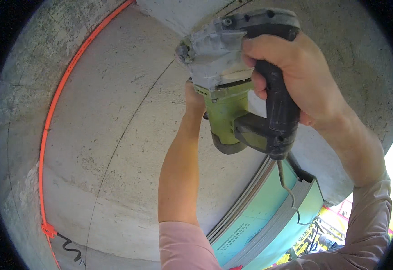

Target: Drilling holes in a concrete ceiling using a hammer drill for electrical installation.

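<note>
A green rotary hammer (pixel 227 112) with a dusty grey housing and a black rear handle is held up in front of the concrete surface. My right hand (pixel 306 74) is closed around that black handle, with the thumb across its upper part. Behind the tool's front end, my left hand (pixel 194 96) grips its far side; most of its fingers are hidden by the housing. The tool's front end points up and left, close to a dark line (pixel 131 118) drawn on the concrete. No bit can be made out. A power cord (pixel 284 183) hangs from the handle's base.
An orange conduit (pixel 47 121) curves along the left, ending in an orange box (pixel 48 230) with a black corrugated tube (pixel 70 246). Pale green boards (pixel 246 225) stand stacked at the lower right. Cables and yellow printed items (pixel 302 246) lie beyond them.
</note>
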Motion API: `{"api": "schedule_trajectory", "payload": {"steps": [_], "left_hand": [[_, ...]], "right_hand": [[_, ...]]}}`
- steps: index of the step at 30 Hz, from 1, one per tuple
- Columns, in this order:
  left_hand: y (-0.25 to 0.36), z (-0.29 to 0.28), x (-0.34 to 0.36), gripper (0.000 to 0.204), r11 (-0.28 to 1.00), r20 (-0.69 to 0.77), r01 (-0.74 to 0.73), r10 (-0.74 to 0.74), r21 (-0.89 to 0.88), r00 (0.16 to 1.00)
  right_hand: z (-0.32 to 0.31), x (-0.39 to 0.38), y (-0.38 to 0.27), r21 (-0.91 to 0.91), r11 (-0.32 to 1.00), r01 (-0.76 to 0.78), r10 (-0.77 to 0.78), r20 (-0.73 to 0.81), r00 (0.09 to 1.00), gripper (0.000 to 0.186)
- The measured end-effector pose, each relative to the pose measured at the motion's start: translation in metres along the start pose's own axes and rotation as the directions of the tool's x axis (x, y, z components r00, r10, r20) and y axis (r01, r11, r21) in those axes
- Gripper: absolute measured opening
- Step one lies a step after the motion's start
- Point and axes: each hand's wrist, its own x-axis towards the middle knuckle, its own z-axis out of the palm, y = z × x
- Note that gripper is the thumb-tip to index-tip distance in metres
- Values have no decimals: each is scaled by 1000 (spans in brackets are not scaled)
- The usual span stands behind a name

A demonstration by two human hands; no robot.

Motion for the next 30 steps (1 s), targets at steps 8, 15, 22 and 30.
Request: {"api": "schedule_trajectory", "payload": {"steps": [8, 15, 22, 30], "left_hand": [[-14, -21, 12, 26, 548, 549, -674, 403, 495, 732], [-5, -7, -2, 27, 558, 409, -532, 341, 637, 847], [-10, 4, 2, 27, 814, 304, -423, 318, 399, 898], [3, 7, 14, 29, 572, 234, -282, 157, 770, 959]], "right_hand": [[18, -9, -2, 97, 995, 18, -15, -40, 999, 20], [25, -14, 3, 154, 986, 58, -36, -145, 989, 21], [-1, 4, 0, 55, 998, -31, 31, 1, 1000, 19], [-16, 17, 0, 117, 993, -1, 18, -147, 989, 23]]}}
